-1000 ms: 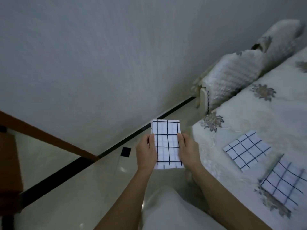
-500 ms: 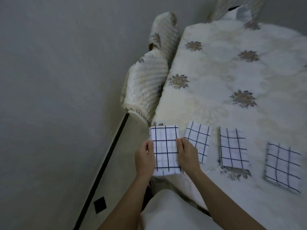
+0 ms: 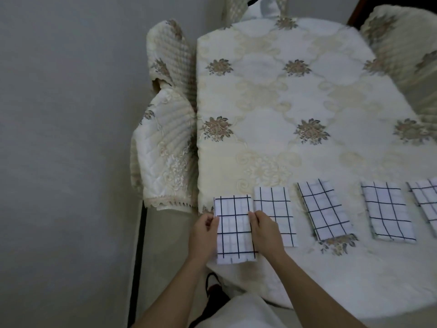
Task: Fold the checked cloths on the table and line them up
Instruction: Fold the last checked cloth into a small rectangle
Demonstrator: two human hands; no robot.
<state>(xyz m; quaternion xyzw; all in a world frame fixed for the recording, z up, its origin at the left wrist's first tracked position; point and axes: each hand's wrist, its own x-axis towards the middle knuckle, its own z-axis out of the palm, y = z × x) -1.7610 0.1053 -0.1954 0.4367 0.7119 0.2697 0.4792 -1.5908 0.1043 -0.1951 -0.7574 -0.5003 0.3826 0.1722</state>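
A folded white cloth with black checks (image 3: 234, 229) sits at the table's near-left corner, held by both hands at its long edges. My left hand (image 3: 203, 235) pinches its left edge. My right hand (image 3: 263, 229) pinches its right edge and overlaps a second folded cloth (image 3: 276, 209) beside it. To the right lie a tilted third cloth (image 3: 325, 209), another folded cloth (image 3: 387, 210), and one more folded cloth (image 3: 425, 200) cut off by the frame's right edge. They form a row along the near side of the table (image 3: 283, 102).
The table wears a cream embroidered cover with brown flower motifs. Padded chairs stand against it at the left (image 3: 165, 143), at the far end (image 3: 260, 5) and at the right (image 3: 406, 50). A grey wall and a tiled floor strip (image 3: 163, 245) lie to the left.
The view has swung from the wall and floor onto the table. Both hands have carried the folded cloth to the near-left corner, beside the row of folded cloths.
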